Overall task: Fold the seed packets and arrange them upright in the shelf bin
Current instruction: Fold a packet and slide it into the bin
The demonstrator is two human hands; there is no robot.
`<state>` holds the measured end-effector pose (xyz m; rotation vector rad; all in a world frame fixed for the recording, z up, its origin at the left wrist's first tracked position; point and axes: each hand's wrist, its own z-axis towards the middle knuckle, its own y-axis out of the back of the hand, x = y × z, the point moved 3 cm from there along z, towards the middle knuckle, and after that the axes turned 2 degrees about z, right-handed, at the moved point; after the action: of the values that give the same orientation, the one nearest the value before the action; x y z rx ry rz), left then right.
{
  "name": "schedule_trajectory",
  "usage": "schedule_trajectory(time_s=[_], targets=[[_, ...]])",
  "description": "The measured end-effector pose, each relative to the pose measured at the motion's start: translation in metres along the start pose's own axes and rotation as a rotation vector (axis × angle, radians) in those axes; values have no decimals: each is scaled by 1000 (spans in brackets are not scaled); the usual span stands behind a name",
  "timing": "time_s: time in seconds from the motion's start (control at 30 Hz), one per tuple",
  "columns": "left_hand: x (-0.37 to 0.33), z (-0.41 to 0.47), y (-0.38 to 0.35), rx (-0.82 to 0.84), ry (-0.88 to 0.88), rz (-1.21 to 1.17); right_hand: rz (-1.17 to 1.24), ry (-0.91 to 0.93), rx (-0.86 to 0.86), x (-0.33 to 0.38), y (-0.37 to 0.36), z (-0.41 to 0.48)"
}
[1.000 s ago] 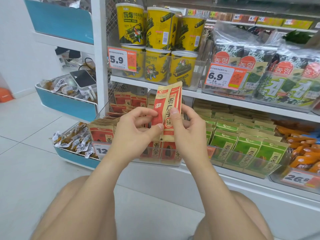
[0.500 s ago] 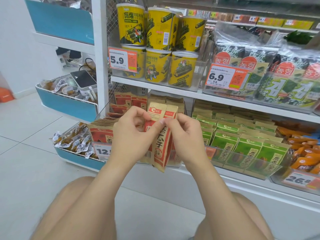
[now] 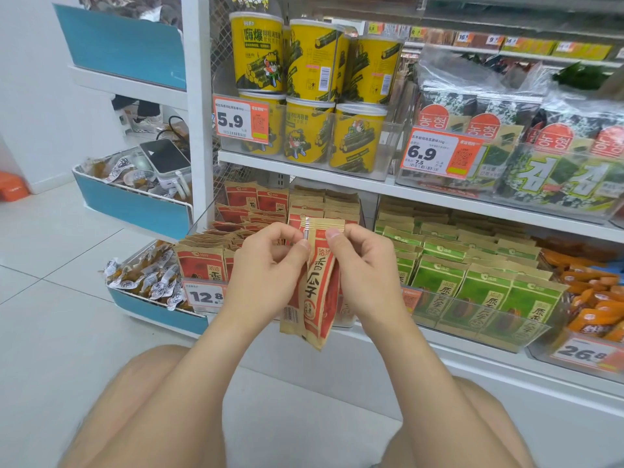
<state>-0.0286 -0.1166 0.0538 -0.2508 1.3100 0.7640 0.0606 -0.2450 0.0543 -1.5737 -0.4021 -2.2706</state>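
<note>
A white shop shelf (image 3: 304, 172) stood ahead, with yellow tubs (image 3: 310, 62) above and green packets (image 3: 486, 292) to the right. Both hands held one red seed packet (image 3: 319, 288) in the air, in front of the shelf bin (image 3: 345, 315) packed with upright red packets (image 3: 199, 265). It hung lengthwise and seemed folded along its length. The left hand (image 3: 266, 268) pinched its top edge between thumb and fingers. The right hand (image 3: 368, 268) pinched the top corner likewise.
</note>
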Motion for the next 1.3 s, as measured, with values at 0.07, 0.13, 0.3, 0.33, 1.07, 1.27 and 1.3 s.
schedule_trajectory(time_s=[0.07,0.13,0.3,0.33,1.07,1.27,1.3], targets=[[0,0,1,-18,-9,-8,57,-5,9,1,-1,-1],[-1,0,1,-53,-28,-40,106,-3,28,3,-1,-2],[-3,3,2,-83,-122,-82,123,27,84,8,-5,-4],[-3,3,1,-58,-131,-103,114,33,71,8,-5,-3],[-5,2,-7,-80,-9,-352,25,26,118,11,0,-3],[3,5,0,-296,62,-470,3,-99,419,8,-2,-6],[4,5,0,-303,77,-498,3,-111,435,8,-2,-7]])
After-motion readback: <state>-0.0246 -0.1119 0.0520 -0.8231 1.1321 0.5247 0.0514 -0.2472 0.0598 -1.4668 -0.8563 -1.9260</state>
